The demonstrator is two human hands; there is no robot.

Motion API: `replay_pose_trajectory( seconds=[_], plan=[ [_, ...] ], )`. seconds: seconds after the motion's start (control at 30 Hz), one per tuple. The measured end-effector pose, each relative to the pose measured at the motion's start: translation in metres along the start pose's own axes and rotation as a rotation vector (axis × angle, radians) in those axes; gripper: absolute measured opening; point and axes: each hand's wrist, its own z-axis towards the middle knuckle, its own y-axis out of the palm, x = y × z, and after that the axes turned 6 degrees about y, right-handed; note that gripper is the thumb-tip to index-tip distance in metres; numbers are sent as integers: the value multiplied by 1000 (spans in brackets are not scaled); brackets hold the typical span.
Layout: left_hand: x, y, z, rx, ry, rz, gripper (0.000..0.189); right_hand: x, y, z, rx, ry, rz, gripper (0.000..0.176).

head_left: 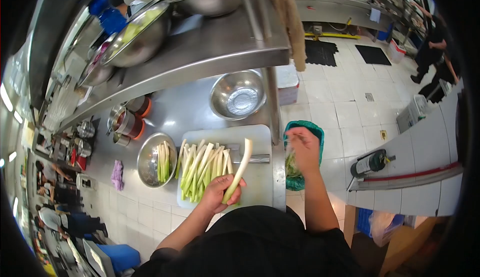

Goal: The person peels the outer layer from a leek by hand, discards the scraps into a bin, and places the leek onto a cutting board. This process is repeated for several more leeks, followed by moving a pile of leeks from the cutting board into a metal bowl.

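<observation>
One pale stalk [241, 170] sits pinched in the left hand's fingers [231, 181] above the cutting board [260, 187]; the blurred right hand's [304, 147] fingers look bent, right of the board.

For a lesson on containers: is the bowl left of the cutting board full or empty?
Part full: the bowl holds green stalks, with bare metal beside them.

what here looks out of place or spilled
Nothing looks spilled. Mildly odd: the knife lies with its blade partly hidden by stalks, and a purple cloth sits crumpled near the counter's edge.
</observation>
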Motion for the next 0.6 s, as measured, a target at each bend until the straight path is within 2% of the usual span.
replay_pose_trajectory(
  seconds=[0.07,0.13,0.2,0.23,0.37,0.43,0.47,0.6],
  plan=[
    [12,-13,-5,268,88,239,31,24,-23,7,77,15,-32,8],
    [23,-44,-10,569,239,575,13,46,-43,7,128,89,-51,12],
    [28,-80,-18,783,336,977,17,71,-60,6,126,145,-60,14],
    [27,-92,-21,888,410,1152,20,88,-70,8,120,196,-164,18],
    [21,-117,-32,988,387,1354,26,118,-79,5,95,221,-457,27],
    [19,-109,-33,950,372,1608,27,119,-77,4,90,221,-520,29],
    [21,-107,-34,960,299,1586,27,119,-77,5,95,210,-548,28],
    [22,-114,-35,995,361,1594,26,107,-73,3,108,198,-514,25]
  ],
)
